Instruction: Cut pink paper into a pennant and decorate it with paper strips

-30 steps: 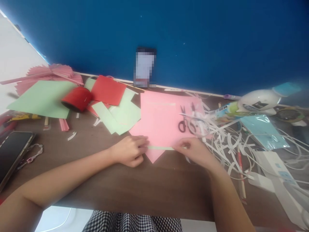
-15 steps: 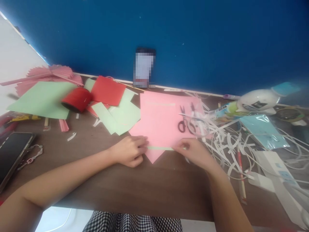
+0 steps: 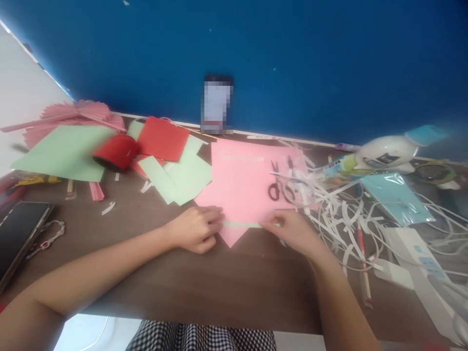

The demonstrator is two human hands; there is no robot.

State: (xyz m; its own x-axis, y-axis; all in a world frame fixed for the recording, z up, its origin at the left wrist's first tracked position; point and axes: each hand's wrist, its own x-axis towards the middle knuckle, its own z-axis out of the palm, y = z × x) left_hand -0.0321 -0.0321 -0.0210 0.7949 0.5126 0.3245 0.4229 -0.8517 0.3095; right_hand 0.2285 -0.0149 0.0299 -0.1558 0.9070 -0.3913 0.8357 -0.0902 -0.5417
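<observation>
A thin pale green paper strip (image 3: 241, 224) lies across the near corner of a pink paper sheet (image 3: 244, 180) on the brown desk (image 3: 204, 287). My left hand (image 3: 195, 228) pinches the strip's left end with fingers closed. At the strip's right end my right hand (image 3: 294, 230) does the same, fingers curled. Black-handled scissors (image 3: 278, 183) rest on the pink sheet just beyond my right hand.
Green sheets (image 3: 66, 151), red paper (image 3: 163, 138), a red roll (image 3: 115, 151) and a pink pleated fan (image 3: 73, 114) lie at the left. A phone (image 3: 20, 234) sits at the far left; another leans on the blue wall (image 3: 216, 103). White paper strips (image 3: 340, 214), cables, glue bottle (image 3: 391, 148) and power strip (image 3: 420, 258) crowd the right.
</observation>
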